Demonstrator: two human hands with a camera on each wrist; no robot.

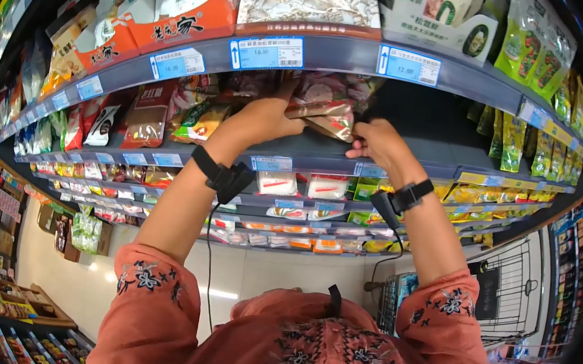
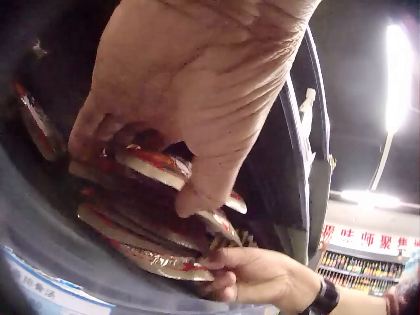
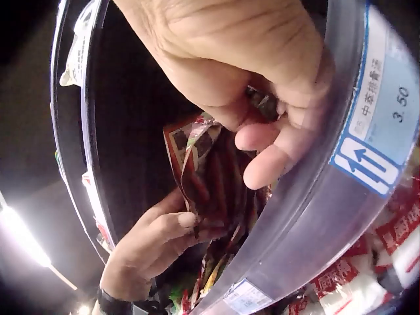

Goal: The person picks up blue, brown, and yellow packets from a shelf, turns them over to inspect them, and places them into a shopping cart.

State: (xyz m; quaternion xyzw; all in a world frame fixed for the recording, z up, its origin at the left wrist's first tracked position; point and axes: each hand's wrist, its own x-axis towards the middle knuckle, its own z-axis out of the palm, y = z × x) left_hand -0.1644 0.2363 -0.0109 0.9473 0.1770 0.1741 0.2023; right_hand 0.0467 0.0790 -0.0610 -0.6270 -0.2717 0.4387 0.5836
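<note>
In the head view my left hand (image 1: 263, 118) reaches onto the shelf and grips flat, shiny food packets (image 1: 331, 120). The left wrist view shows the left thumb and fingers around the edge of a red-and-silver packet (image 2: 157, 167), with more packets (image 2: 151, 254) stacked below. My right hand (image 1: 384, 144) is at the opposite end of the stack, its thumb and curled fingers pinching the lower packets' end. In the right wrist view the right hand (image 3: 262, 85) has curled fingers beside the shelf's front strip, and the packets (image 3: 210, 167) stand between both hands.
An upper shelf edge (image 1: 342, 57) with price labels runs just above the hands. Brown and red bags (image 1: 146, 115) stand to the left, and green-yellow packets (image 1: 512, 142) hang at right. A wire shopping cart (image 1: 510, 286) is behind at the lower right.
</note>
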